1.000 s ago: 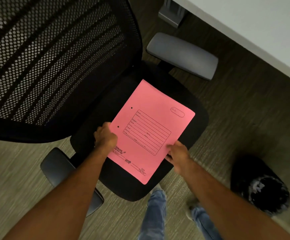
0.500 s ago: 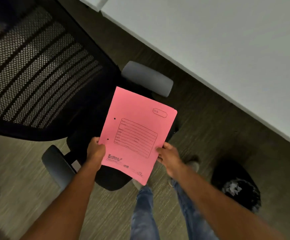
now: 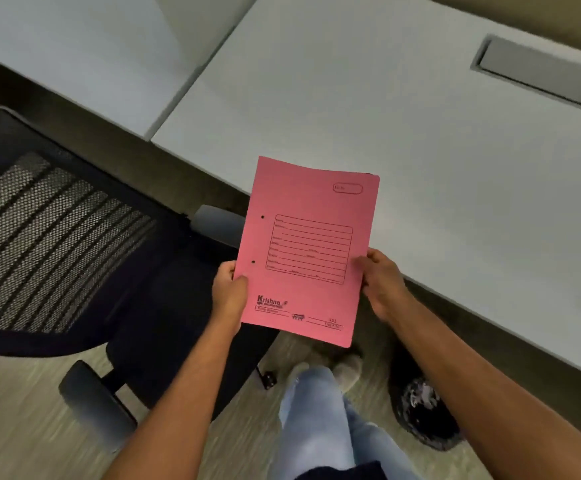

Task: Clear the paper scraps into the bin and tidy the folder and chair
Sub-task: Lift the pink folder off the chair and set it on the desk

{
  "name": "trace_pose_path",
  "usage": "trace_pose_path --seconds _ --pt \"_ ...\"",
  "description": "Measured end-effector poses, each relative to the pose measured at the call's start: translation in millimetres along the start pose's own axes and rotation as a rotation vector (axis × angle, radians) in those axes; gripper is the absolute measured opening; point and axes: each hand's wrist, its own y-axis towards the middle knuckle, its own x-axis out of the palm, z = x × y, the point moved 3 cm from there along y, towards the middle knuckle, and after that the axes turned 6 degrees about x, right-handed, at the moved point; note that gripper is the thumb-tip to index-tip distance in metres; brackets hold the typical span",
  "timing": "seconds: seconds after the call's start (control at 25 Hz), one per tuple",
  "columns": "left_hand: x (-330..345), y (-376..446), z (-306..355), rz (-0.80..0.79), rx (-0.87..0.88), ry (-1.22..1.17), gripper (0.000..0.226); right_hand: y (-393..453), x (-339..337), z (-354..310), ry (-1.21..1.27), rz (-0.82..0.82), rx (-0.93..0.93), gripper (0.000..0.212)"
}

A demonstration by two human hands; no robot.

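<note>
While the black mesh-backed office chair (image 3: 74,244) is seen at the left, the flat pink card folder (image 3: 308,251) is held in the air between both hands, its upper part over the edge of the pale grey worktop (image 3: 420,150). The left hand (image 3: 228,296) is clamped on its left edge and the right hand (image 3: 380,282) on its right edge. A black-lined bin (image 3: 420,414) with pale scraps inside is seen on the floor at the right.

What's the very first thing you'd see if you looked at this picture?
The bright pink folder in the middle, held up by the left hand and right hand on its two side edges, its top reaching over the pale grey desk. To the left stands a black mesh chair, and at lower right a dark bin sits on the floor.
</note>
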Motion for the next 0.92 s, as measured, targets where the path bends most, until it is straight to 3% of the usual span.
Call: trace_pose_path --seconds 0.32,0.6,0.92 --pt "84.3 59.9 125.0 -0.101 0.095 -0.081 0.023 27.7 -35.7 -95.4 0.11 0.115 -0.117 0.028" --pt "159.6 166.0 241.2 -0.217 0.12 -0.057 0.021 108.0 -47.9 -215.5 0.224 0.244 -0.115 0.038" --pt "240.4 286.1 330.4 -0.239 0.155 0.076 0.021 211.5 -53.2 -310.0 0.303 0.426 -0.076 0.029"
